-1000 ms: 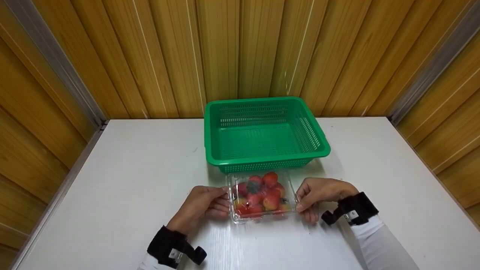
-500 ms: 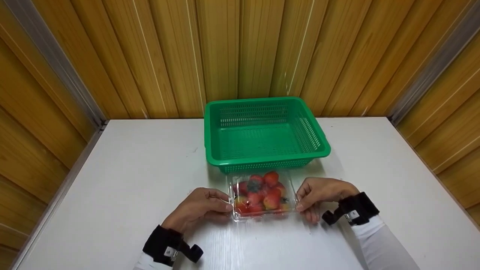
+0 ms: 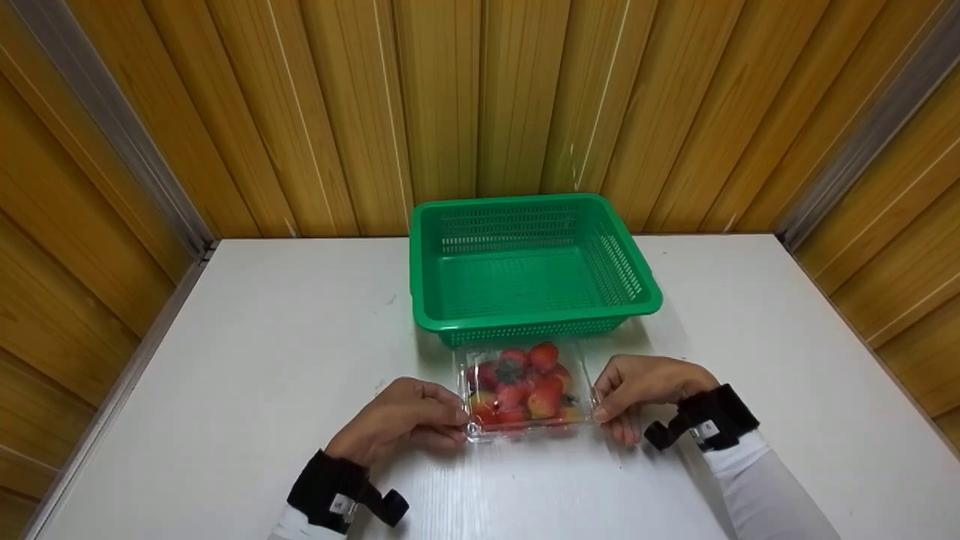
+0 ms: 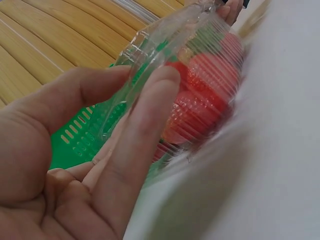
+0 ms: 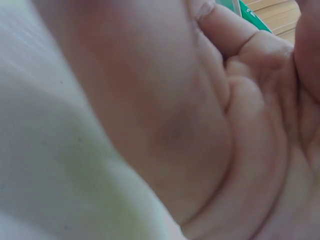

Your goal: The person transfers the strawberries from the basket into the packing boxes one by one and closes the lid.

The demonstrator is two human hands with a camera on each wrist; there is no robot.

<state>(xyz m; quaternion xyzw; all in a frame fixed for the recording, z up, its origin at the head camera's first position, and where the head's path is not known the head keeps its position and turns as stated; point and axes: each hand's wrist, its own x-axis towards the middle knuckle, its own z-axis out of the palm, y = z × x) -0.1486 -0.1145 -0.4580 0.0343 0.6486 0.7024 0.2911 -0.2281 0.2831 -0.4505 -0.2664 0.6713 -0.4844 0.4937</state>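
Note:
A clear plastic clamshell box (image 3: 523, 391) of red strawberries sits on the white table, just in front of a green basket (image 3: 529, 268). My left hand (image 3: 409, 420) pinches the box's left edge between thumb and fingers; the left wrist view shows the thumb on the lid (image 4: 150, 60) and fingers along its side. My right hand (image 3: 637, 388) grips the right edge of the box. The right wrist view is filled by my right hand's palm (image 5: 240, 125), with only a sliver of the green basket (image 5: 252, 12) visible.
The empty green slotted basket stands at the back centre against the wooden wall (image 3: 480, 105). The white table (image 3: 262, 352) spreads wide on both sides, with wooden walls left and right.
My left hand shifted slightly toward me along the box's left side and closed its pinch on the front left corner. The box and right hand barely moved.

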